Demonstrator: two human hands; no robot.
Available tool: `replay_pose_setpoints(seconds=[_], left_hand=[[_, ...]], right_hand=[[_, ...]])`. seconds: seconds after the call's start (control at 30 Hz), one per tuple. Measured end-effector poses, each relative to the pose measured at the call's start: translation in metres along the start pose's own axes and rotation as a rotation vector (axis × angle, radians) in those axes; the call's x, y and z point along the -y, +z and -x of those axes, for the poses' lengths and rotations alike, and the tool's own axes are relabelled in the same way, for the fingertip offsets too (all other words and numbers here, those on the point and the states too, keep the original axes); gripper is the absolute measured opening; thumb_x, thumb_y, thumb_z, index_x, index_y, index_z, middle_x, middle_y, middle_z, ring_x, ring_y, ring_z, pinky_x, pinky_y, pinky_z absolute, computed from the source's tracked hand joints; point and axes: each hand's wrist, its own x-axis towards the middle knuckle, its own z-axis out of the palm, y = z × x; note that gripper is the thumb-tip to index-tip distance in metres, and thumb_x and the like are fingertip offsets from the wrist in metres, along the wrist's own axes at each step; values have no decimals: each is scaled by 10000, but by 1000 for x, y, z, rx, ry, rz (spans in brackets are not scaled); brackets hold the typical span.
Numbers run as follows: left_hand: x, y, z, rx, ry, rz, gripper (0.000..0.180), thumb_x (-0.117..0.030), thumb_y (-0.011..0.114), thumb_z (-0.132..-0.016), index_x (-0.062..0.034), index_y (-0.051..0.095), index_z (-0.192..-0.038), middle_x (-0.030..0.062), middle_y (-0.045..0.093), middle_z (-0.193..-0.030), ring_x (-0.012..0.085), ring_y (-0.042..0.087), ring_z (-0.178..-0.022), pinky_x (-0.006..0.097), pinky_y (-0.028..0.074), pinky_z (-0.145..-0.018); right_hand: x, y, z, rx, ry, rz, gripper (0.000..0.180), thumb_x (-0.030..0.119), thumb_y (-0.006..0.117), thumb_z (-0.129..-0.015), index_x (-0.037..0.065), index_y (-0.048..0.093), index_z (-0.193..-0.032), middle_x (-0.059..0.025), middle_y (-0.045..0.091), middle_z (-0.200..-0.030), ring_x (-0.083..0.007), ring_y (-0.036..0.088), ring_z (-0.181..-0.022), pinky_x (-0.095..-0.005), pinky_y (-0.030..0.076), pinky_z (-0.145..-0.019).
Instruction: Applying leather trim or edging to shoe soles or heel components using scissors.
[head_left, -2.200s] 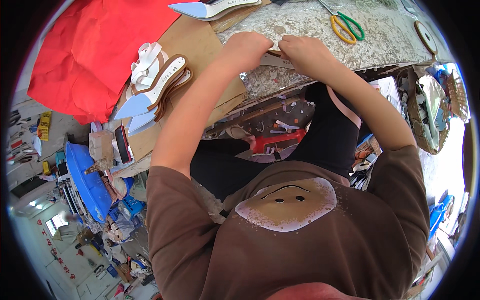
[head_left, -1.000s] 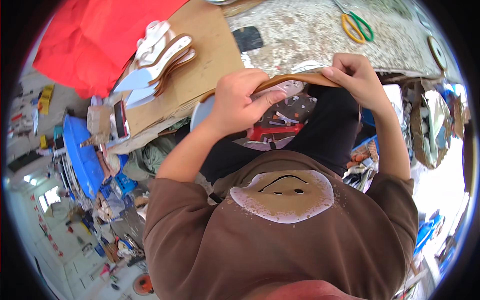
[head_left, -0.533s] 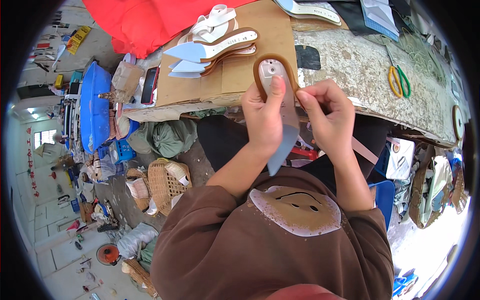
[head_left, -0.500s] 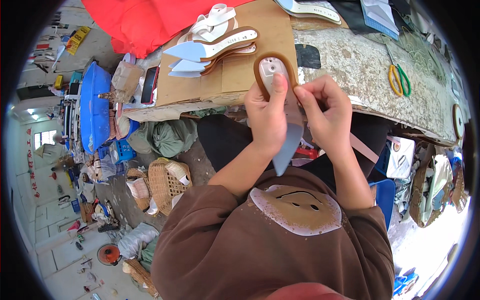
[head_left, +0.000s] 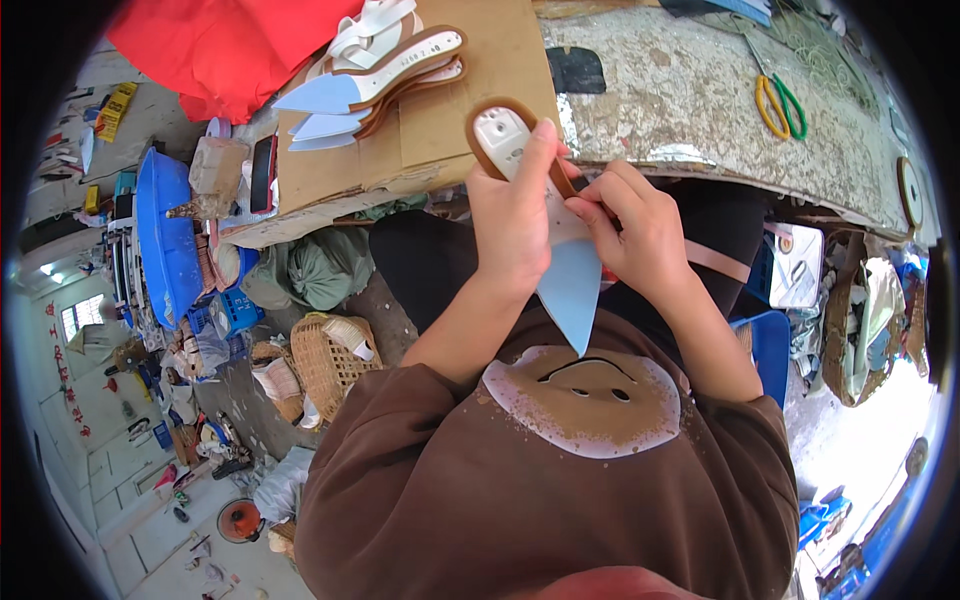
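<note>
A shoe insole (head_left: 569, 285) with a pale blue pointed toe and a white heel end is held in front of my chest, toe toward me. My left hand (head_left: 515, 220) is closed around its middle, thumb pressed on the upper face. Brown edging (head_left: 476, 140) curves round the heel. At the insole's right side, my right hand (head_left: 632, 225) pinches the brown edging strip between thumb and fingertips. A pinkish-beige band (head_left: 718, 260) shows beyond that wrist; whether it joins the strip, I cannot tell.
Several similar insoles (head_left: 385, 80) lie stacked on cardboard (head_left: 500, 60), beside white straps (head_left: 372, 38). Scissors (head_left: 780, 105) with yellow and green handles lie on the worn table (head_left: 660, 110), near a black patch (head_left: 577, 70). Red cloth (head_left: 230, 50) covers the far left; a blue basin (head_left: 165, 235) stands left.
The insole has turned so its blue toe shows more broadly. My right hand keeps its pinch at the edge. The whole view has shifted, with the table things appearing farther left.
</note>
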Motion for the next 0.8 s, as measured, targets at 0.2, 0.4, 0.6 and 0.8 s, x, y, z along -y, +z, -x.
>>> replay_pose_setpoints(seconds=[0.2,0.4,0.6,0.8], left_hand=[[14,-6,6,5,136,11,174,-185,640,-937,-24,593,-984,47,624,-853,103,599,-724,257,474,-655],[11,-30,-7,649,341,-413,200,46,676,-844,39,621,-1036,94,644,-1027,147,618,-921,286,502,-815],[14,-29,10,475,722,-443,160,38,675,-855,47,641,-1011,139,672,-984,199,660,-822,288,529,-740],[21,-23,7,425,908,-651,204,11,692,-846,23,619,-1036,139,657,-951,232,647,-833,317,517,-741]], right_hand=[[-4,-7,9,79,103,29,182,186,686,-834,70,547,-843,-86,555,-795,-318,603,-682,-391,479,-551],[-25,-29,5,114,194,-540,135,145,637,-914,21,627,-967,-13,566,-768,-142,528,-610,-279,459,-627],[-16,-32,22,207,644,-1336,223,238,554,-994,50,650,-1065,50,589,-793,7,426,-585,-149,307,-499],[-6,-17,17,-81,161,-381,132,127,645,-904,5,640,-952,-66,609,-682,-88,512,-564,-293,415,-525]])
